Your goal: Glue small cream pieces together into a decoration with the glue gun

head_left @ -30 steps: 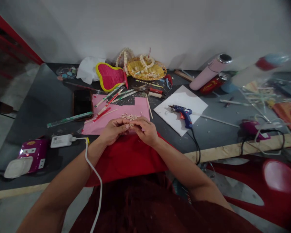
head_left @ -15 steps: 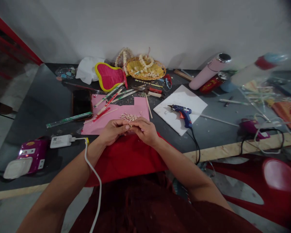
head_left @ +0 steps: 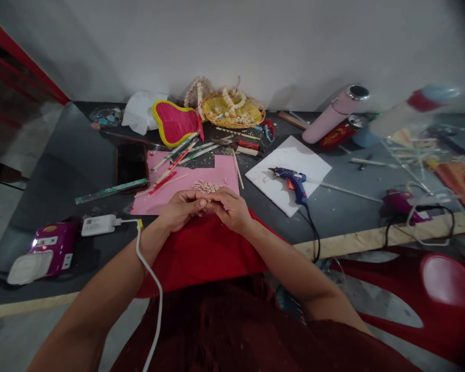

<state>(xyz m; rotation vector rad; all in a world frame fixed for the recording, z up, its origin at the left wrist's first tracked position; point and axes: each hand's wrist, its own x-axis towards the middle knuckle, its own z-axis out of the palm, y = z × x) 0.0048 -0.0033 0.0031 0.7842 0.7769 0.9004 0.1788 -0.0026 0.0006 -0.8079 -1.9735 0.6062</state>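
My left hand (head_left: pixel 183 209) and my right hand (head_left: pixel 231 209) meet over the near edge of the pink sheet (head_left: pixel 170 187), fingers closed and fingertips together. Both pinch something small between them, too little of it showing to name. Just beyond my fingers lies a pile of short pale wooden pieces (head_left: pixel 206 187). Red cloth (head_left: pixel 205 248) hangs over the table edge below my hands. Left of the pile, thin sticks and a red pen-like tool (head_left: pixel 163 182) rest on the sheet.
A blue glue gun (head_left: pixel 294 181) lies on a white board (head_left: pixel 261 173), its black cord hanging over the edge. Pliers (head_left: pixel 250 145), a wicker basket (head_left: pixel 256 120) and a pink flask (head_left: pixel 329 119) stand farther back. A phone (head_left: pixel 132 164) and purple power strip (head_left: pixel 58 248) lie left.
My hands stay together in nearly the same place, with only a slight shift of the fingers. The objects on the table have not moved.
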